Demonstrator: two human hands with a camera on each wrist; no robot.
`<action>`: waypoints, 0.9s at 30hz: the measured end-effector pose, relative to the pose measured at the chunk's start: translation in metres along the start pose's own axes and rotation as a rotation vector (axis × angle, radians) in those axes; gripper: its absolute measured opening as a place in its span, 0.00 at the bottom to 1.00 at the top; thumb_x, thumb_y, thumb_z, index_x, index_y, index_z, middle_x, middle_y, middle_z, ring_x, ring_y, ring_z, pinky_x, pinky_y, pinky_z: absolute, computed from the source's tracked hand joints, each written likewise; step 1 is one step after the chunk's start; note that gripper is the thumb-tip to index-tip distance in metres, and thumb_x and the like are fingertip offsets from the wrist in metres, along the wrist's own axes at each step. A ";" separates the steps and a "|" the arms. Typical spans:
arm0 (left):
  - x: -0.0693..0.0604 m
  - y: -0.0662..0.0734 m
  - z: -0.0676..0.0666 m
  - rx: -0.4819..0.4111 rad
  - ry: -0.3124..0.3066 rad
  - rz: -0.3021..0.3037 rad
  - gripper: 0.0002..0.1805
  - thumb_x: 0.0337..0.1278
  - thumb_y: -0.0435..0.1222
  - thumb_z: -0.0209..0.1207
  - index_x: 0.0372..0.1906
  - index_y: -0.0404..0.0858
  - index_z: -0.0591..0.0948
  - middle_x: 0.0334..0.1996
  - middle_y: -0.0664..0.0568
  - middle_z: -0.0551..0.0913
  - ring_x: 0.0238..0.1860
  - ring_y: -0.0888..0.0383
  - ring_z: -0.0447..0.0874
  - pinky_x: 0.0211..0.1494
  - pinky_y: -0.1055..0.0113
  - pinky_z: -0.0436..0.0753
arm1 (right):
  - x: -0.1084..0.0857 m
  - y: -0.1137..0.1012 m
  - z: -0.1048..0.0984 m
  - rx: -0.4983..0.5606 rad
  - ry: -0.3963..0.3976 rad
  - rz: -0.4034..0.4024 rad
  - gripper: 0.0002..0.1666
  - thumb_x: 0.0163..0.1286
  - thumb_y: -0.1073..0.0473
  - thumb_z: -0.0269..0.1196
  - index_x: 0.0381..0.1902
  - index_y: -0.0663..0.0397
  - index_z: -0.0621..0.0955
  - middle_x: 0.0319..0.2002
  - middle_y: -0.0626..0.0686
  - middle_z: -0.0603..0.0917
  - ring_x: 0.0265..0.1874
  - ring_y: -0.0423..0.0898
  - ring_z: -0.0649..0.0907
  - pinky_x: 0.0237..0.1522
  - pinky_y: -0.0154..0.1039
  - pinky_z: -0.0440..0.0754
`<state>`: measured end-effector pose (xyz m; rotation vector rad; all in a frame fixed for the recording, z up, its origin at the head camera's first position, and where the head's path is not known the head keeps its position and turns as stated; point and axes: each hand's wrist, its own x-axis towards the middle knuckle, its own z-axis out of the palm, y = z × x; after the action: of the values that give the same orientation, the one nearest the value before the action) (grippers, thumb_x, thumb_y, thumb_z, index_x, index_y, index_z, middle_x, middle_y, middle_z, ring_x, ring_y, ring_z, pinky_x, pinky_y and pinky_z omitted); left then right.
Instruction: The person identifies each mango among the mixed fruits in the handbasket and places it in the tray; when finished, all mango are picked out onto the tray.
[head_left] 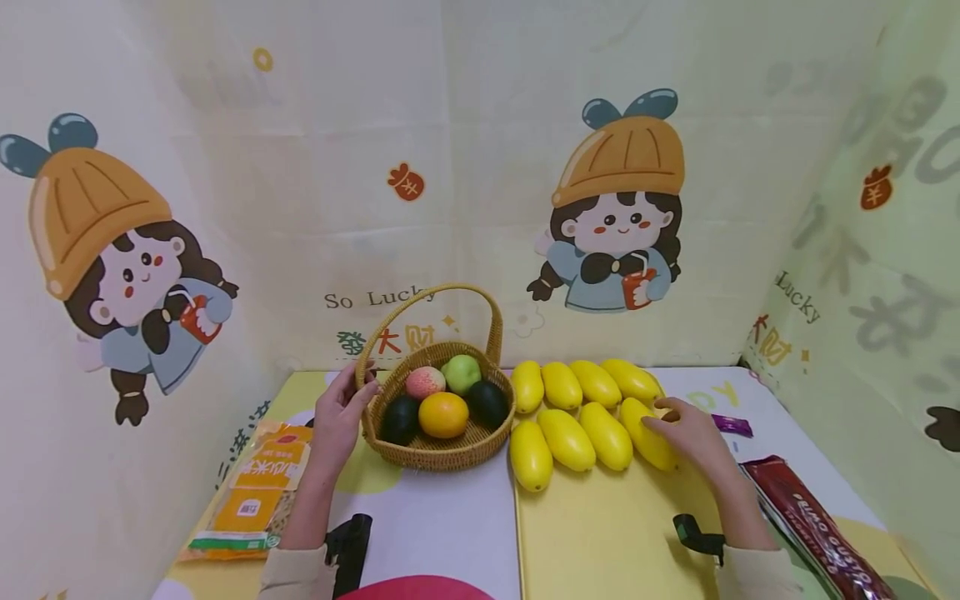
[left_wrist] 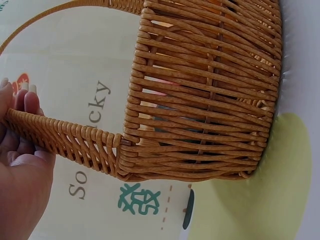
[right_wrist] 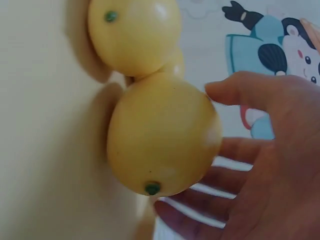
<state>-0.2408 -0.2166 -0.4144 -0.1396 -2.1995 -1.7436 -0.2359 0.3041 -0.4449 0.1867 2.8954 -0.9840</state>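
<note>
The side of a wicker basket's handle (left_wrist: 65, 132) lies within my left hand (head_left: 337, 412), its fingers behind the handle. That basket (head_left: 442, 457) holds an orange (head_left: 443, 415), a pink peach-like fruit (head_left: 425, 382), a green fruit (head_left: 462, 374) and two dark oval fruits (head_left: 490, 405). My right hand (head_left: 693, 437) is around the front-row mango at the right end (right_wrist: 162, 135), thumb at its upper side and fingers curved behind it. This mango rests on the yellow board. Several other yellow mangoes (head_left: 566, 437) lie in two rows beside it.
An orange-and-clear food packet (head_left: 255, 492) lies left of my left forearm. On the right are a long dark red packet (head_left: 817, 529) and a small purple wrapper (head_left: 732, 426). The yellow board (head_left: 600, 533) has a raised left edge. A printed cloth wall (head_left: 465, 208) stands behind.
</note>
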 end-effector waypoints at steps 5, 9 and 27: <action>-0.001 -0.004 -0.002 0.012 0.014 -0.004 0.24 0.69 0.49 0.57 0.66 0.47 0.74 0.50 0.50 0.77 0.50 0.61 0.78 0.53 0.80 0.79 | -0.001 -0.003 -0.004 0.000 -0.040 -0.010 0.43 0.69 0.36 0.59 0.63 0.69 0.71 0.55 0.73 0.77 0.46 0.59 0.80 0.48 0.53 0.82; 0.000 -0.005 -0.003 0.011 0.011 0.000 0.23 0.70 0.47 0.57 0.66 0.48 0.73 0.52 0.48 0.77 0.51 0.60 0.78 0.53 0.82 0.79 | -0.001 -0.004 0.000 0.005 -0.042 -0.026 0.41 0.73 0.38 0.56 0.64 0.71 0.70 0.57 0.73 0.77 0.46 0.58 0.81 0.48 0.51 0.82; -0.001 -0.003 -0.007 0.028 0.020 0.001 0.25 0.71 0.48 0.55 0.67 0.47 0.72 0.50 0.50 0.76 0.51 0.57 0.79 0.53 0.83 0.78 | 0.000 -0.003 -0.001 0.061 0.017 0.034 0.45 0.74 0.31 0.46 0.66 0.67 0.71 0.61 0.71 0.75 0.52 0.62 0.77 0.55 0.56 0.79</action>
<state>-0.2396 -0.2236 -0.4158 -0.1164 -2.2089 -1.7053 -0.2366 0.3028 -0.4425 0.2487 2.8693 -1.0707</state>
